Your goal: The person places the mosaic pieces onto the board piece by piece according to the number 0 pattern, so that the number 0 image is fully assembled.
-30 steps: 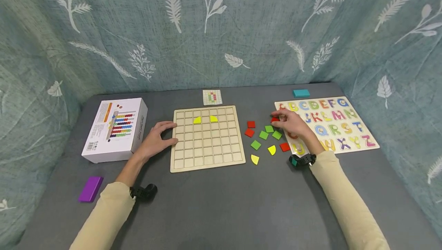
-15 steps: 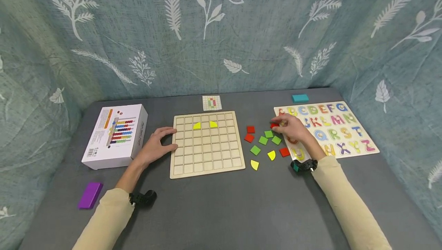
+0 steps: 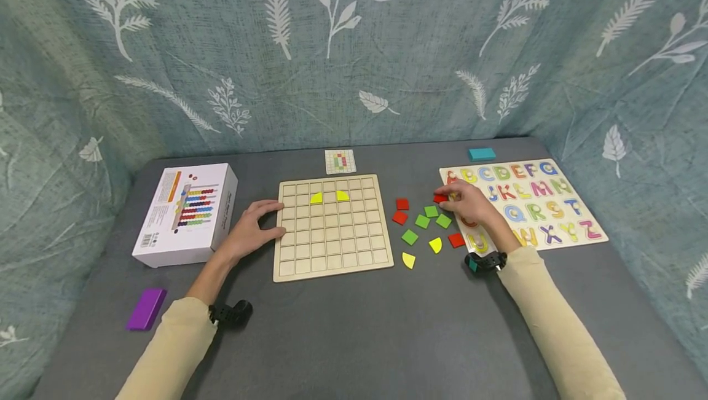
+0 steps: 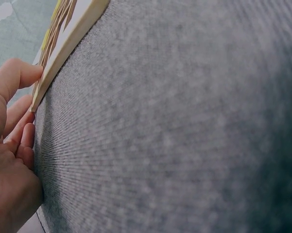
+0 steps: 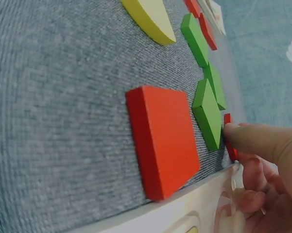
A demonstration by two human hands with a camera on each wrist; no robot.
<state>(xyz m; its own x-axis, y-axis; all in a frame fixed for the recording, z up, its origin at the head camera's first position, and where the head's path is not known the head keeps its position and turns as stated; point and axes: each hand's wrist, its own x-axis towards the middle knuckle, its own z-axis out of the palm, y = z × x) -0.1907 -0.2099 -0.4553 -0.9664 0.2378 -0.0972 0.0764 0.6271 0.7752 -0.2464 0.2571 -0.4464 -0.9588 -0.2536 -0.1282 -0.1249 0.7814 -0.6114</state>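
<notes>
A wooden grid board [image 3: 332,261] lies mid-table with a yellow quarter-circle tile [image 3: 316,198] and a second yellow tile [image 3: 343,195] in its cells. My left hand [image 3: 251,233] rests on the board's left edge, thumb and fingertips spread apart along it. On the right, my right hand [image 3: 470,202] pinches a red square tile [image 3: 439,198] between thumb and fingers, beside the alphabet board. The right wrist view shows the thumb [image 5: 255,138] against that tile, which is partly hidden. Loose red, green [image 3: 422,221] and yellow [image 3: 436,244] tiles lie close by.
A small pattern card [image 3: 340,161] lies behind the grid board. An alphabet puzzle board [image 3: 544,243] and a teal block [image 3: 482,154] occupy the right side. At left stand a white abacus box [image 3: 185,212] and a purple block [image 3: 146,309]. A curtain hangs behind.
The right fingers have closed in on the red tile at the alphabet board's edge. The left hand stays at the grid board, and the head view has tilted slightly.
</notes>
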